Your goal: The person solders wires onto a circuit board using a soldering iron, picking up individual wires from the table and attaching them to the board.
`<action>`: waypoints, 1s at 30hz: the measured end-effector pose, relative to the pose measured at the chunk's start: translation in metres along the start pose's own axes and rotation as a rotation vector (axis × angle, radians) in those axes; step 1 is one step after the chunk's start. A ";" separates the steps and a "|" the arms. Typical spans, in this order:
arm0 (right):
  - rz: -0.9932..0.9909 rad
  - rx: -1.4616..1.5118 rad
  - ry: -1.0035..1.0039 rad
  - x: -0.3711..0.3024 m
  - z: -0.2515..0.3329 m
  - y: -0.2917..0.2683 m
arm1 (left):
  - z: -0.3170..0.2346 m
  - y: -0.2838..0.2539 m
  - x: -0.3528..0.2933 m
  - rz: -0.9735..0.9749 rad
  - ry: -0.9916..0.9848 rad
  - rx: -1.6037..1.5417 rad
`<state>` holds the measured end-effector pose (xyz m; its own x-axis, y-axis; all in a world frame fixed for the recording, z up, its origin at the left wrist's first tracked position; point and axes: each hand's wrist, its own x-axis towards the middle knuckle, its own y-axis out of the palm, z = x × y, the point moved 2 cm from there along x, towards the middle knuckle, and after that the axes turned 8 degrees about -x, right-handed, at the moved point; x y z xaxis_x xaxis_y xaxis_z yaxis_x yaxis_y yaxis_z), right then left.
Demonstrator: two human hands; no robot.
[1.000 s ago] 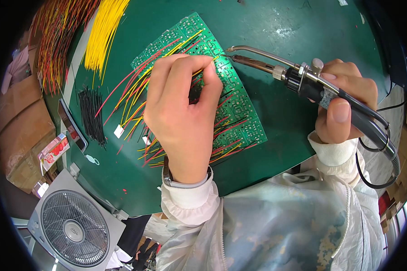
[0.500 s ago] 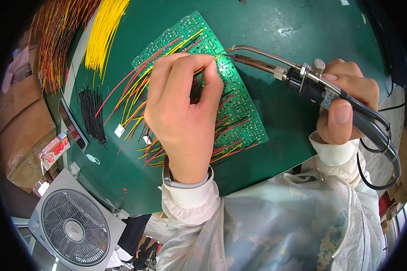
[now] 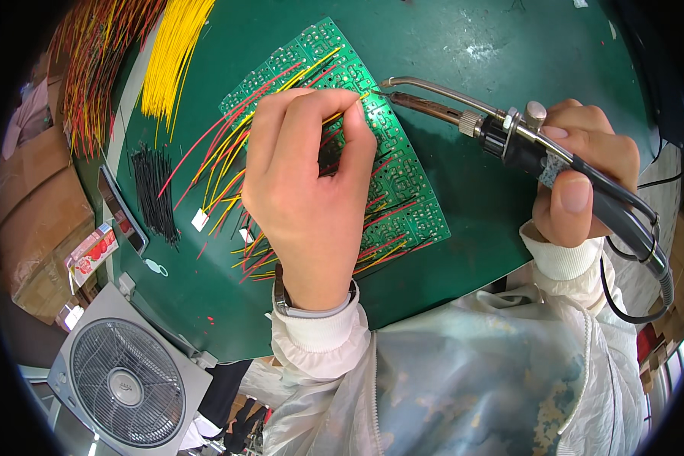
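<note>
My left hand (image 3: pixel 308 178) is over a green circuit board panel (image 3: pixel 406 163), thumb and forefinger pinched on a yellow wire (image 3: pixel 365 95) whose tip lies on the board. In my right hand (image 3: pixel 589 163) is a soldering iron (image 3: pixel 501 135) with a curved metal feed tube (image 3: pixel 433 85) along its top. The iron's tip points left and is close to the wire's end; whether they touch is too small to tell. Red, yellow and black wires (image 3: pixel 219 144) run across the board and off its left side. My palm hides part of the panel.
Left on the green table (image 3: pixel 463 281) lie a bundle of yellow wires (image 3: pixel 176 64), black wires (image 3: pixel 153 194) and a phone (image 3: pixel 123 209). Red and yellow wires (image 3: pixel 99 76) hang farther left. A grey box fan (image 3: pixel 125 384) stands at lower left. The iron's cable (image 3: pixel 646 311) loops at right.
Both hands and the iron hold nearly the same pose. The board has shifted very slightly left.
</note>
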<state>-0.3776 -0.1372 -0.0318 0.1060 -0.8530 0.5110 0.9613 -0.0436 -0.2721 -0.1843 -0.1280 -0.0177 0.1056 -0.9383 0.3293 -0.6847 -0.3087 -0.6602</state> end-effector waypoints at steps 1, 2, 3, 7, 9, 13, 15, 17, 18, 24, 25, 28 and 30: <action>0.000 0.001 -0.008 0.000 0.002 0.001 | -0.001 -0.002 0.000 -0.004 0.006 0.006; -0.001 0.002 -0.004 -0.001 0.000 0.001 | 0.000 0.001 0.000 0.000 0.005 0.008; -0.008 -0.003 0.006 -0.001 -0.002 0.001 | 0.001 0.002 0.000 -0.006 0.015 0.022; 0.002 -0.024 -0.010 -0.002 -0.001 -0.001 | 0.002 0.002 -0.001 -0.021 0.036 0.024; -0.018 -0.021 -0.006 -0.002 -0.001 -0.001 | 0.001 0.003 0.000 -0.022 0.036 0.018; -0.035 -0.023 0.024 -0.001 -0.001 0.000 | 0.001 0.002 0.000 -0.017 0.023 0.023; -0.026 -0.024 0.008 -0.001 -0.002 0.001 | 0.001 0.002 0.000 -0.017 0.022 0.024; -0.018 -0.025 -0.008 0.000 -0.002 0.001 | 0.001 0.002 0.001 -0.016 0.021 0.025; -0.011 -0.022 0.002 0.000 -0.001 0.001 | 0.001 0.002 0.001 -0.018 0.022 0.022; -0.049 -0.070 -0.018 0.003 -0.001 0.001 | 0.000 0.002 0.000 -0.014 0.026 0.021; -0.081 -0.087 0.004 0.003 -0.001 0.000 | -0.001 0.003 0.000 0.003 0.024 0.036; -0.111 -0.110 -0.029 0.003 -0.004 -0.001 | -0.002 0.003 0.001 0.009 0.009 0.030; -0.105 -0.107 -0.031 0.003 -0.004 0.000 | -0.002 0.002 0.000 0.011 0.031 0.064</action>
<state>-0.3785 -0.1422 -0.0333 0.0154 -0.8241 0.5662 0.9350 -0.1888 -0.3002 -0.1871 -0.1282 -0.0178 0.0752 -0.9367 0.3421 -0.6380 -0.3088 -0.7054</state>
